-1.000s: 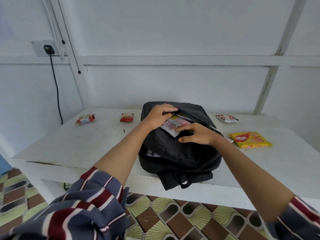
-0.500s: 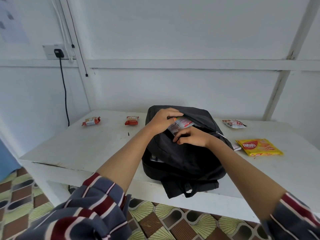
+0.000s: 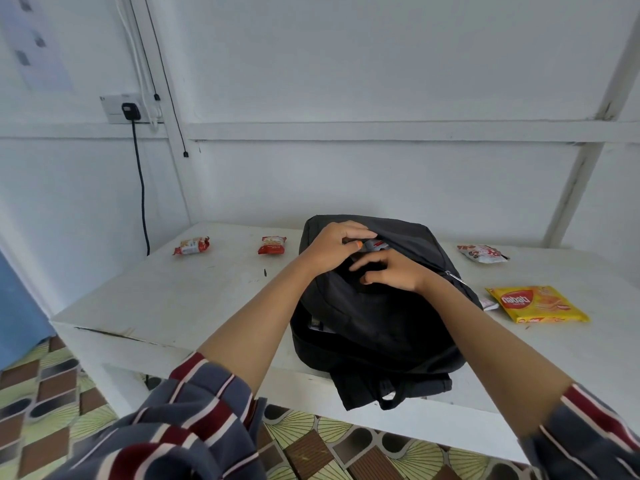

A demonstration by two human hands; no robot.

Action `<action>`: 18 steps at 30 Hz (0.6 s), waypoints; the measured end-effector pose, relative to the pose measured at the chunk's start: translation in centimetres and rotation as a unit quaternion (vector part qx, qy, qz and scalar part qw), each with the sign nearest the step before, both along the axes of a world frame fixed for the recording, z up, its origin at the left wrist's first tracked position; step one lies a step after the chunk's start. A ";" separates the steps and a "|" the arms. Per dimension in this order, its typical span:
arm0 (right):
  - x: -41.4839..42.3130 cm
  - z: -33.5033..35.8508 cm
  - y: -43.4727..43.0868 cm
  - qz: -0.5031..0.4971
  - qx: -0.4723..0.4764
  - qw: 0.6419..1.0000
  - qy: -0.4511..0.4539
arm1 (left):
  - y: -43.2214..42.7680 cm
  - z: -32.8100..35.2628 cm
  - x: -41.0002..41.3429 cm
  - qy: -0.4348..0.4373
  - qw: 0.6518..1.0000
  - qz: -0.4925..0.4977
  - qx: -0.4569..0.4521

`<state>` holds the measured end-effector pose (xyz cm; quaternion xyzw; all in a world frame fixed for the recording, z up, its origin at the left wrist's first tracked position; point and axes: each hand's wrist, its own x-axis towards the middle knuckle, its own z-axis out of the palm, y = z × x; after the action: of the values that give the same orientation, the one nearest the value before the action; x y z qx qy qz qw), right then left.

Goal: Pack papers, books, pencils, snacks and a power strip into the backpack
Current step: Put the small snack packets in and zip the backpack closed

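A black backpack lies on the white table. My left hand grips the upper edge of its front pocket opening. A white-and-red snack packet sticks out of that pocket, mostly hidden inside. My right hand rests at the pocket mouth just below the packet, fingers loosely curled, and I cannot tell whether it touches the packet. Two red snack packs lie left of the bag. A white-and-red pack and a yellow wafer pack lie to its right.
A small white wrapper peeks out beside the bag's right side. A wall socket with a black plug and hanging cable sits on the left wall. The bag's strap hangs over the table's front edge above a patterned floor.
The snack packet has gone deeper into the front pocket; only a small end shows now. My right hand has slid down off it to the pocket mouth.
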<state>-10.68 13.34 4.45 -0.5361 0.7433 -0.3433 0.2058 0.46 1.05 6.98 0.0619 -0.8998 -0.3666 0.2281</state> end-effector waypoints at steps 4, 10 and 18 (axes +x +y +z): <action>-0.1 -0.1 0.5 0.017 0.002 1.000 0.018 | -0.1 0.0 0.0 -0.001 1.000 0.002 -0.003; 0.0 -0.6 -1.1 0.025 0.035 0.999 0.013 | -0.1 0.0 0.0 -0.010 1.000 0.001 -0.002; -0.3 -0.7 -1.6 0.008 0.051 0.999 0.016 | -0.3 -0.3 0.3 -0.012 1.000 -0.002 0.000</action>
<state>-10.96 11.72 3.79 -0.5367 0.7584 -0.2946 0.2234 0.74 0.71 6.70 0.0644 -0.9026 -0.3668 0.2161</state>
